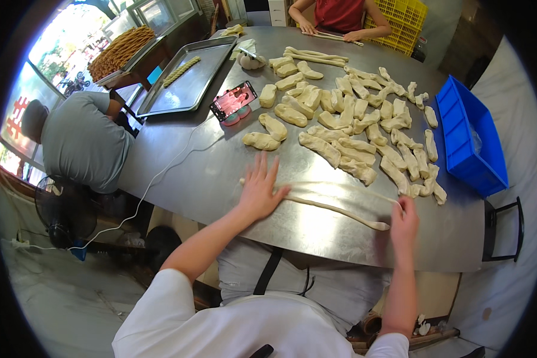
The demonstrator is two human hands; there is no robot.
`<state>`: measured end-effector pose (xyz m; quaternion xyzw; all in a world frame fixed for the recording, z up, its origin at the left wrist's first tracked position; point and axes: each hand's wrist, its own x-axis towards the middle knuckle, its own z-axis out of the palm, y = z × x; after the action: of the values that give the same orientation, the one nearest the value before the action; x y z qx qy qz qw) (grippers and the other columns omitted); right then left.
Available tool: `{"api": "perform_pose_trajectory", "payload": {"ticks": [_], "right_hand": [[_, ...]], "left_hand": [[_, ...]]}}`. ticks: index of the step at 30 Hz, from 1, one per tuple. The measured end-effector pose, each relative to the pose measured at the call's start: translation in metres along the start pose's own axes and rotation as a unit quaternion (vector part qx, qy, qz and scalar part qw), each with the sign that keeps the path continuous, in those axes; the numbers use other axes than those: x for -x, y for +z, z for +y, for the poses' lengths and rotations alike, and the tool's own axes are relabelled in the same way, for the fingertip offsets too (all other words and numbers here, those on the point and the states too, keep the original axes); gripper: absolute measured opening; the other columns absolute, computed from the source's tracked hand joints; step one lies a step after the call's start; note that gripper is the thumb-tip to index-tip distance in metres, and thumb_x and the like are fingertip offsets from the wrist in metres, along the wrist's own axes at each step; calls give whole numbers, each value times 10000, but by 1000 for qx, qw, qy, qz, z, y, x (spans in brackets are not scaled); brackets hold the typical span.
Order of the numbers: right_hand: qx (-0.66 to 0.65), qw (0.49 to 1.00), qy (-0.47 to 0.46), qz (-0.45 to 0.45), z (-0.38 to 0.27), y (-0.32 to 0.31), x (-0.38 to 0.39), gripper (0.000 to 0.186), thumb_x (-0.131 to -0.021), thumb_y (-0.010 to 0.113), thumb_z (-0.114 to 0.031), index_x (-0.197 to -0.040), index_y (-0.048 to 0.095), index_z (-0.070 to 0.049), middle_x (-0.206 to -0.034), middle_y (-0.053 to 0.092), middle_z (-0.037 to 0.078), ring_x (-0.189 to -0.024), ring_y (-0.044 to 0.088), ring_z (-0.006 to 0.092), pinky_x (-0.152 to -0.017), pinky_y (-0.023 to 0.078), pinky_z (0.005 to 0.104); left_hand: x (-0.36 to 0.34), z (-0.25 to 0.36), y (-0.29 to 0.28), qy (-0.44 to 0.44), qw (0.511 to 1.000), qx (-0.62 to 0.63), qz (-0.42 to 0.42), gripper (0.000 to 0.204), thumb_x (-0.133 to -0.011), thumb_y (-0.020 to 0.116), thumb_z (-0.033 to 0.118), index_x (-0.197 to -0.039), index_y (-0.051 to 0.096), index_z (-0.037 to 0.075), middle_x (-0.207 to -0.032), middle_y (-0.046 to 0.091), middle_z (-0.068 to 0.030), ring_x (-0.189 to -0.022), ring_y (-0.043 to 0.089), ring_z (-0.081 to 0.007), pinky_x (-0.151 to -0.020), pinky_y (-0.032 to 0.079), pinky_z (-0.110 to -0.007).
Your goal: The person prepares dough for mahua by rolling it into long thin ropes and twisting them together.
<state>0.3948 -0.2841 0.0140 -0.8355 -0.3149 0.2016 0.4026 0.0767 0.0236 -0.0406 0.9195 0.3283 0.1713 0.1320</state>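
Note:
On the steel table (179,191), my left hand (259,188) lies spread, fingers apart, over the left end of a long pale dough rope (334,210) that stretches to the right. My right hand (404,218) pinches the end of a thinner dough strand (367,191), which is smeared by motion and arcs slightly behind the rope back toward my left hand. Just beyond my hands are many cut dough pieces (316,148) in loose rows and heaps. A phone (232,99) on a small stand stands left of them, with a white cable trailing from it.
A metal tray (197,83) with one twist, piled fried twists (119,51), a blue crate (471,137) at right, yellow crates (400,21), a fan (62,212). A person in grey (83,143) is at left; another in red (339,12) handles dough across the table.

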Motion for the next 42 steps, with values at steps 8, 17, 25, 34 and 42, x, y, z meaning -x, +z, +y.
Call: {"api": "perform_pose_trajectory", "payload": {"ticks": [8, 17, 25, 34, 42], "right_hand": [[10, 997, -8, -70, 31, -9, 45, 185, -1012, 719, -171, -1103, 671, -18, -1304, 693, 234, -1177, 661, 449, -1213, 434, 544], [213, 926, -310, -31, 34, 23, 52, 342, -1022, 697, -133, -1332, 622, -12, -1368, 671, 230, -1273, 619, 440, -1205, 424, 609], [237, 954, -180, 31, 11, 48, -10, 286, -1014, 720, -157, -1265, 647, -42, -1559, 589, 222, -1512, 518, 406, -1303, 323, 580], [100, 992, 0, 81, -24, 12, -1, 170, -1065, 672, -214, -1116, 686, -52, -1390, 710, 197, -1316, 626, 433, -1222, 422, 516], [65, 991, -70, -88, 19, 0, 51, 188, -1007, 724, -139, -1155, 647, -51, -1523, 630, 194, -1451, 568, 378, -1270, 375, 533]], "left_hand": [[43, 22, -57, 90, 979, -97, -156, 900, -1028, 690, 548, -1720, 383, 60, -1797, 216, -331, -1680, 180, -507, -1343, 183, -655], [34, -6, -20, 131, 983, -19, -130, 904, -1029, 665, 610, -1748, 357, 156, -1799, 217, -327, -1671, 162, -551, -1340, 161, -677], [-14, 11, 7, 115, 991, -25, -68, 889, -1029, 675, 561, -1714, 385, 74, -1784, 259, -326, -1660, 249, -496, -1343, 186, -647], [-16, 34, -4, 74, 993, -58, -68, 888, -1031, 663, 601, -1713, 401, 96, -1781, 262, -333, -1666, 193, -531, -1357, 160, -631], [30, 53, -39, 98, 976, -120, -150, 859, -1068, 620, 580, -1706, 392, 52, -1770, 252, -363, -1669, 229, -488, -1368, 177, -580]]}}
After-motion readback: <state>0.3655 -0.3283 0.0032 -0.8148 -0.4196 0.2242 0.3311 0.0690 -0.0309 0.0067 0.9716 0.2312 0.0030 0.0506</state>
